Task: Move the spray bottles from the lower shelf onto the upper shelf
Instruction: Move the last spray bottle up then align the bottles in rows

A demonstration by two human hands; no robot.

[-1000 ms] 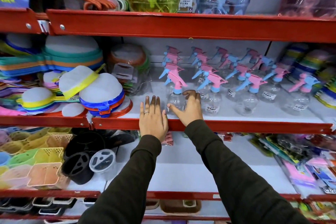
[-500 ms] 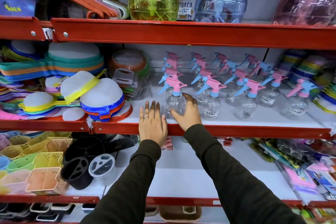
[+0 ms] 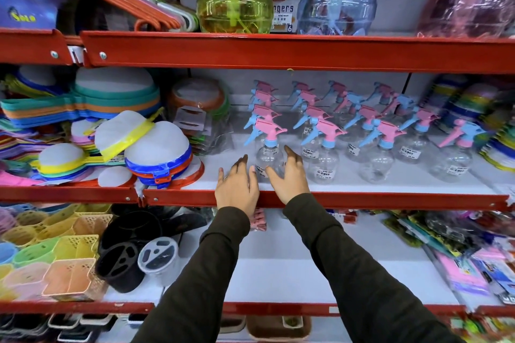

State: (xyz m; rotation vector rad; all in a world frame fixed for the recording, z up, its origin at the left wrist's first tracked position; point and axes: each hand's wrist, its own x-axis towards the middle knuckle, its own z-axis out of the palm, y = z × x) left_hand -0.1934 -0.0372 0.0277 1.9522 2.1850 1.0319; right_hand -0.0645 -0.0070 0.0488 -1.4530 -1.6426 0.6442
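spray bottles [image 3: 362, 131] stand in rows on the middle shelf [image 3: 362, 199], clear bodies with pink and blue trigger heads, running from the near edge back to the far wall. the shelf below it [image 3: 278, 273] is bare white in the middle, with no bottles seen there, so the moving looks close to done. the near-left bottle [image 3: 267, 154] stands upright at the front of its row, just behind the red lip. both hands flank it: the left hand [image 3: 237, 186] rests over the lip to its left, fingers [image 3: 241, 166] loosely spread and not gripping; the right hand [image 3: 288, 178] curves round its right side, fingers [image 3: 291, 153] spread and near or touching the plastic. the step in hand seems to be settling this bottle into line. next calls for letting go gently so the light bottle does not tip into its neighbours.
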